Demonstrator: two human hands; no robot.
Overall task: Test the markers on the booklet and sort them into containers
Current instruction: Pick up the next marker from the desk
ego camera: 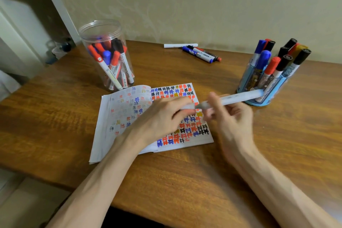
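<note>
An open booklet (129, 116) lies on the wooden table, its right page filled with red, blue, black and yellow test marks. Above that page my right hand (227, 116) grips a long white marker (238, 98) whose barrel points right toward the blue holder. My left hand (162, 116) pinches a white cap (187, 107) right at the marker's grey tip. A clear plastic jar (107, 55) at the back left holds several markers. At the right, a blue holder (266, 87) stands full of upright markers.
A few loose markers (200, 53) and a white marker (180, 45) lie at the back of the table near the wall. A white shelf unit stands at the far left. The table's front edge runs just below my forearms.
</note>
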